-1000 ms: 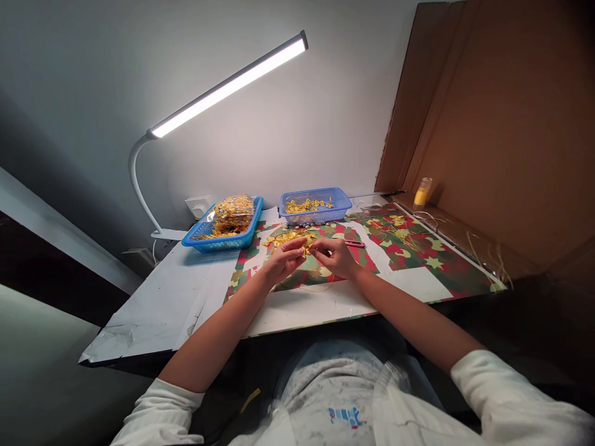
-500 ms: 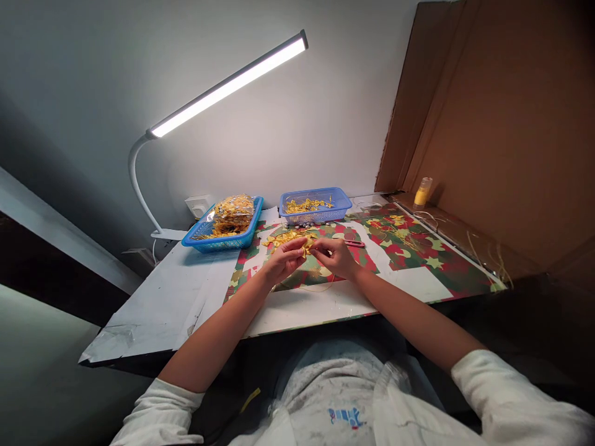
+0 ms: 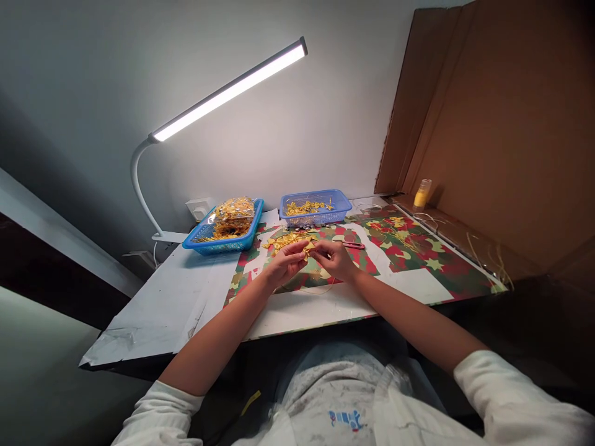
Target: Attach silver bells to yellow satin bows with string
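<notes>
My left hand [image 3: 284, 264] and my right hand [image 3: 335, 259] meet over the patterned sheet, fingertips close together. Between them is a small yellow ribbon piece [image 3: 308, 248], pinched by the left thumb and fingers. The right fingertips are closed at its right side; whether they grip the ribbon or a thin thread is too small to tell. Just behind the hands lies a pile of yellow ribbon pieces [image 3: 284, 239]. A thin yellowish thread [image 3: 320, 291] curves over the sheet below the hands. Right of the pile lies a pink-handled tool [image 3: 356, 245], partly hidden by my right hand.
At the back left, a blue basket [image 3: 218, 246] holds a plastic bag and golden pieces. A lilac-blue basket [image 3: 320, 217] contains more yellow pieces. Loose yellow threads [image 3: 402, 235] lie at right, near a small bottle [image 3: 422, 193]. A lit lamp [image 3: 232, 90] hangs above; cardboard [image 3: 502, 136] walls the right side.
The view has shifted slightly, so everything sits a little lower. Both hands stay together at the yellow ribbon piece, with only small finger movement.
</notes>
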`<action>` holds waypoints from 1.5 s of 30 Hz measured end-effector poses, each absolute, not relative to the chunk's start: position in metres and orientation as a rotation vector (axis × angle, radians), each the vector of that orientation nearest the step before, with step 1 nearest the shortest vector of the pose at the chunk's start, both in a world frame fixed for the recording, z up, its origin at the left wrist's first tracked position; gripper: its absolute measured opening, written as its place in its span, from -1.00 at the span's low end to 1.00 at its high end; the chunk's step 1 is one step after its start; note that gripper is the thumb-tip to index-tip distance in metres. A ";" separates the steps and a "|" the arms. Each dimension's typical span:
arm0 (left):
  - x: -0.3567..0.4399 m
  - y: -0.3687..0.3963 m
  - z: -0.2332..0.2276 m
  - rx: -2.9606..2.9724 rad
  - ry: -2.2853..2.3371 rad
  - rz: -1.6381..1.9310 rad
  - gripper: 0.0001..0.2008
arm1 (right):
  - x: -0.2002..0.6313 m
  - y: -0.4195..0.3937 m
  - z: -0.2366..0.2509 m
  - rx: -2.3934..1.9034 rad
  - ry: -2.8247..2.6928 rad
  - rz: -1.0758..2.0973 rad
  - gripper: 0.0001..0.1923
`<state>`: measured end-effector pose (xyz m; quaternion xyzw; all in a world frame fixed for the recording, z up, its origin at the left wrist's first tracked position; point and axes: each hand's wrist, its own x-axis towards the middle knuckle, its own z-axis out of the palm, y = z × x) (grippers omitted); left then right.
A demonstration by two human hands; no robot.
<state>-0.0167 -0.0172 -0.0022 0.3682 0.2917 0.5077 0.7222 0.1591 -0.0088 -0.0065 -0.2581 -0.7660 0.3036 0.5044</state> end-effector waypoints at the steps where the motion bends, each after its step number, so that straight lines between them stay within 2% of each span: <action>1: -0.017 -0.017 -0.002 0.818 0.642 1.121 -0.66 | 0.159 -0.009 -0.006 -0.623 -1.842 0.743 -0.68; 13: -0.015 -0.019 -0.003 0.834 0.635 1.111 -0.64 | 0.156 -0.014 -0.006 -0.579 -1.775 0.821 -0.67; 21: -0.012 -0.020 0.001 0.834 0.638 1.150 -0.68 | 0.153 -0.013 -0.006 -0.604 -1.724 0.921 -0.58; 33: -0.016 -0.016 0.004 0.828 0.644 1.196 -0.79 | 0.152 -0.011 -0.007 -0.617 -1.724 0.927 -0.60; 45: -0.017 -0.015 0.002 0.804 0.639 1.175 -0.76 | 0.153 -0.011 -0.006 -0.617 -1.703 0.948 -0.59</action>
